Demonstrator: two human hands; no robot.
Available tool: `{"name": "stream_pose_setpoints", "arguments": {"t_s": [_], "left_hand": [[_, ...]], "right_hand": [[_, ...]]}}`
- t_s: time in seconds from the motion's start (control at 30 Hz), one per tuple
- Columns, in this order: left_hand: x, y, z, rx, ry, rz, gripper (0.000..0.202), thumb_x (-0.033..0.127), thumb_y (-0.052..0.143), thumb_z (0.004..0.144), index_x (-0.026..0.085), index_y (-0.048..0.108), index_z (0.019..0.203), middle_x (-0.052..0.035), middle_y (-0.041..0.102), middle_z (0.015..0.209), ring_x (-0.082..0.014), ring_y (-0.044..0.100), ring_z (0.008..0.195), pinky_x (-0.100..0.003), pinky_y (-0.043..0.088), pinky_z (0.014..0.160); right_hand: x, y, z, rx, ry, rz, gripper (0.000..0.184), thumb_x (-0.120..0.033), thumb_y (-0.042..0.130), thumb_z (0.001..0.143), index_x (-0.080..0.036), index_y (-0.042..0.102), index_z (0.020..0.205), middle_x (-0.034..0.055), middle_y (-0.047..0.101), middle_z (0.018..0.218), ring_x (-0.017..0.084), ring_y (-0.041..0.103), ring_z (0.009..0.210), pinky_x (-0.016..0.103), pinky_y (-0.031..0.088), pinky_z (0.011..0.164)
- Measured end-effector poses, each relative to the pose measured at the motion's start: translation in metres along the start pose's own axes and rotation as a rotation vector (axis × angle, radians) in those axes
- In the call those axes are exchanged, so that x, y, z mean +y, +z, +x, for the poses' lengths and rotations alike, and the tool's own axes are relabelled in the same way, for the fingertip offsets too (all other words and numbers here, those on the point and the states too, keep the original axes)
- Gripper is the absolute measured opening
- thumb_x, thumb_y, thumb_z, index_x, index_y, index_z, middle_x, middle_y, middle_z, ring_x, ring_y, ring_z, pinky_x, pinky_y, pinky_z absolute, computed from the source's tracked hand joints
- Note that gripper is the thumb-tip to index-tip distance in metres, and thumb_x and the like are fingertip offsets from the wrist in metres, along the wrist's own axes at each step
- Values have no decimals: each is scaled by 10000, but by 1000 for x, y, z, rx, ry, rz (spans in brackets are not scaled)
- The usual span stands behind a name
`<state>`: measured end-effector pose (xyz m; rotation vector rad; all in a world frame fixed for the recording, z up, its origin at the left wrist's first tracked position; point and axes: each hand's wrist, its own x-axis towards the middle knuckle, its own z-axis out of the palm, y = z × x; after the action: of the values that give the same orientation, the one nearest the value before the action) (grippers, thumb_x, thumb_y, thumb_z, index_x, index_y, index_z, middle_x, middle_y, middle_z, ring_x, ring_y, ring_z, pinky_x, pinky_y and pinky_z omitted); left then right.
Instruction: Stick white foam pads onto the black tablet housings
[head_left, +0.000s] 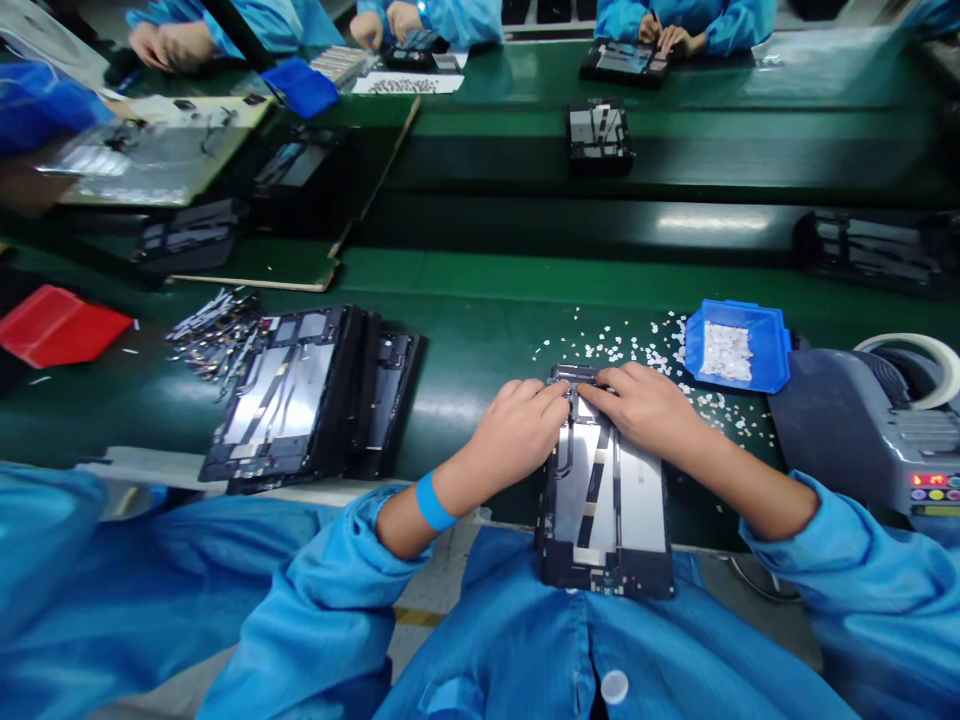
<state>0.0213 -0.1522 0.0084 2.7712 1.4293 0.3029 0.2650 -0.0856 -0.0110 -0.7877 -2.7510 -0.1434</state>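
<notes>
A black tablet back frame (607,520) with silver panels lies across the near edge of the green table, its lower end over my lap. My left hand (519,428) rests curled on the frame's upper left, fingers pinched together near its top edge. Beside it, my right hand (651,408) lies over the upper right, fingertips pressed to the same spot. What the fingertips pinch is too small to see. A blue band circles my left wrist.
A stack of similar frames (300,395) sits at left beside loose metal strips (214,330). A blue tray (739,345) of white bits, scattered white scraps (622,350), a tape dispenser machine (862,430), a red tray (56,325). Other workers' hands (664,35) across the conveyor.
</notes>
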Motion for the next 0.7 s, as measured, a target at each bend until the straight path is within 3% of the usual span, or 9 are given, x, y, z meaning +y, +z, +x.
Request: {"name": "stream_pose_setpoints", "arguments": {"t_s": [0.1,0.2,0.3,0.43,0.7], "left_hand": [[-6,-4,4,-10,-95,-211,159,186,512,1029,167,669,1018,-90,707,1351,-286,611,1096,-459,460,929],[-13,-9,13,11,-258,-550,129,218,536,1012,193,651,957,-52,748,1174,-238,636,1073,-400,481,941],[-19,-9,26,-24,-392,-747,118,233,571,969,199,669,912,-26,712,959,-194,640,920,-327,489,825],[-23,-2,42,-122,-395,-729,121,189,584,920,188,691,864,-27,658,859,-194,609,862,-314,457,765],[-22,0,55,-168,-404,-632,144,178,566,948,174,667,846,-35,657,860,-191,588,819,-322,426,731]], "right_hand": [[5,-1,1,-16,-23,-2,321,-198,549,1049,-243,728,1312,89,675,1068,233,475,882,367,348,740],[11,1,0,-39,-40,12,333,-213,543,1055,-257,711,1339,85,667,1072,230,459,872,365,332,750],[14,4,-1,-48,-32,35,332,-221,514,1070,-261,703,1341,83,659,1074,221,449,874,358,307,753],[14,6,-2,-56,-25,54,322,-237,493,1086,-262,695,1336,80,649,1063,217,433,875,359,269,746],[14,8,-1,-11,-40,57,340,-202,459,1086,-252,693,1328,84,618,1026,215,398,879,366,246,734]]}}
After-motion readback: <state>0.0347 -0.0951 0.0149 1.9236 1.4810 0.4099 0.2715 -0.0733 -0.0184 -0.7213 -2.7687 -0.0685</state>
